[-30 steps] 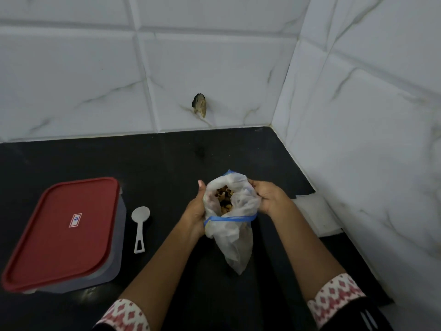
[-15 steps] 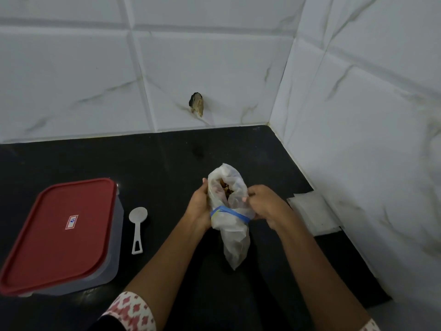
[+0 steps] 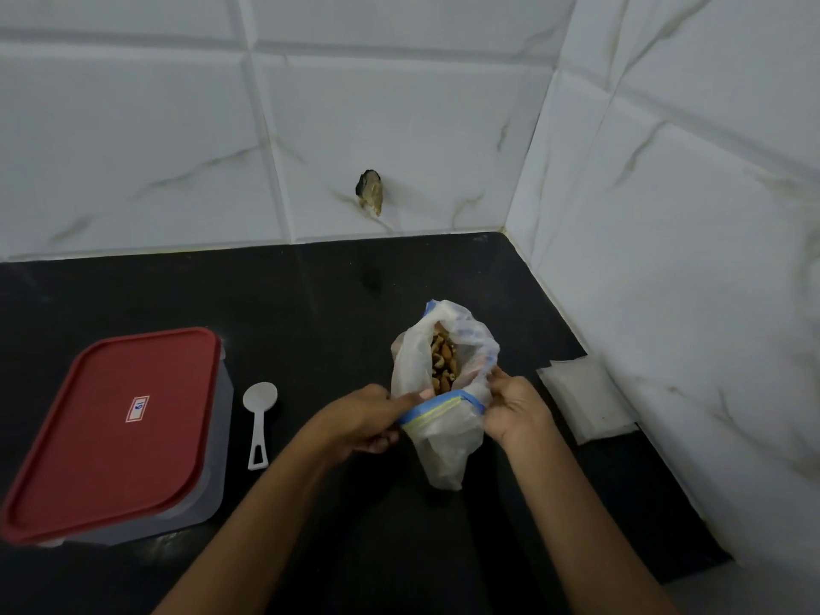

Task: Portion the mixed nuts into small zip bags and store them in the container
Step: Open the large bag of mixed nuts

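A clear plastic zip bag [image 3: 443, 446] with a blue zip strip stands on the black counter, its mouth spread wide. Mixed nuts [image 3: 443, 359] show inside it. My left hand [image 3: 361, 421] pinches the near rim of the bag at its left side. My right hand [image 3: 514, 408] grips the rim at its right side. A grey container with a red lid [image 3: 111, 430] sits shut at the left. A white plastic spoon [image 3: 259, 419] lies between the container and my left arm.
A stack of small empty zip bags [image 3: 588, 399] lies flat by the right wall. White marble-tiled walls close the counter at the back and right. A dark chipped hole [image 3: 370, 190] marks the back wall. The black counter [image 3: 310, 304] stretches behind the bag.
The bag's mouth has been pulled wider, so more nuts show. Both hands have shifted to the near rim by the blue zip strip.
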`<state>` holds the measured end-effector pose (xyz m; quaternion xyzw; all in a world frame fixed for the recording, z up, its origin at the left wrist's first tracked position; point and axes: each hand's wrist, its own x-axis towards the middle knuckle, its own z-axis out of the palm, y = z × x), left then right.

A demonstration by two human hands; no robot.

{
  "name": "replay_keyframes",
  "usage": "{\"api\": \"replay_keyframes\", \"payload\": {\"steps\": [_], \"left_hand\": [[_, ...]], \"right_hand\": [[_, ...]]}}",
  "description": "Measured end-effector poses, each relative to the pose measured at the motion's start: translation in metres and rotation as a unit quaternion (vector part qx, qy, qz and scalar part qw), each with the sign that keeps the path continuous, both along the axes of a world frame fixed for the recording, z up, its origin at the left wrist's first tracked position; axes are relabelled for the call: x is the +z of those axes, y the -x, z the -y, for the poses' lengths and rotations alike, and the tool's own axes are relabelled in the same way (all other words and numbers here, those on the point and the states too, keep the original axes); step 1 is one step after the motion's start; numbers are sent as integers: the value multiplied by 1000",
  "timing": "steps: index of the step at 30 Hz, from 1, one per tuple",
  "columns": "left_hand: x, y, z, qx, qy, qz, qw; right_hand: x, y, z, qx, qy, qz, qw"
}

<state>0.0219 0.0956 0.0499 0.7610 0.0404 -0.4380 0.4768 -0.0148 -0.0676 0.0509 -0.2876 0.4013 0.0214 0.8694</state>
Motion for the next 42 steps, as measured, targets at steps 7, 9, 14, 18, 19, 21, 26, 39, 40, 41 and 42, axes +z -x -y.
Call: {"api": "replay_keyframes", "payload": {"steps": [7,9,14,18,19,21,26,39,40,41,42], "left_hand": [[-10,18,14,285,243,-109,921],[-10,22,19,296,243,-62,922],[-3,35,31,279,258,81,921],[-3,36,30,310,269,93,907],[-4,34,28,323,273,69,904],[-6,29,25,357,303,-19,883],[-5,20,21,445,416,-208,765],[-30,27,30,331,285,-90,895],[-31,27,31,325,250,-56,910],[-31,29,33,318,231,-24,919],[-31,32,34,313,235,-2,920]], "right_hand": [[8,10,-7,84,199,-14,976],[19,18,-6,202,424,-54,881],[42,28,-5,364,589,-61,719],[42,29,-12,309,366,-21,878],[36,29,-12,276,304,-13,912],[23,29,-9,197,177,4,964],[3,34,-1,38,-60,58,996],[-21,37,-22,61,481,-37,874],[-18,37,-24,117,558,-23,821],[-16,38,-25,167,603,-27,779],[-17,37,-26,199,618,-27,760]]}}
